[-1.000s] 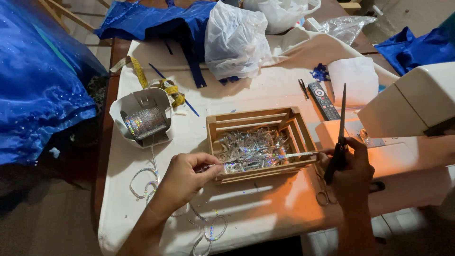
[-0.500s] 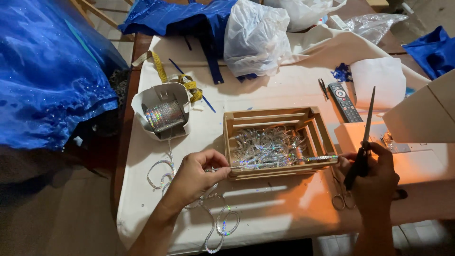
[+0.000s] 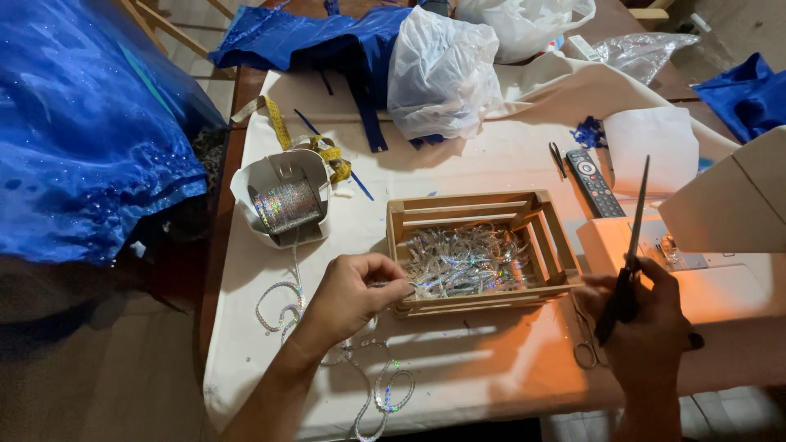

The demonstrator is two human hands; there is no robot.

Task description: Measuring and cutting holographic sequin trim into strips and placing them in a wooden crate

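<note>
**Sequin trim pinched at the crate, scissors raised**

The left hand (image 3: 356,295) sits at about seven o'clock from the small wooden crate (image 3: 483,250), fingers curled shut with thumb and forefinger pinching a strand of holographic sequin trim (image 3: 385,393) just at the crate's near-left corner. The trim runs slack from a spool (image 3: 286,206) in a white holder at ten o'clock, loops over the cloth-covered table (image 3: 491,360) and trails off the near edge. Inside the crate lies a heap of cut sequin pieces (image 3: 467,266).

The trim looks feather-light, limp and slick — likely to slide or twist unless nipped between fingertips close to the point being worked, and the sequins probably shed if tugged hard.

The right hand (image 3: 647,327), at four o'clock from the crate, is closed around the handles of dark scissors (image 3: 630,245), blades upright and tilted slightly — whether they are parted cannot be told. The wrist is bent, forearm coming up from the bottom edge. A remote control (image 3: 594,182) lies at two o'clock, a yellow tape measure (image 3: 327,151) near eleven.
</note>
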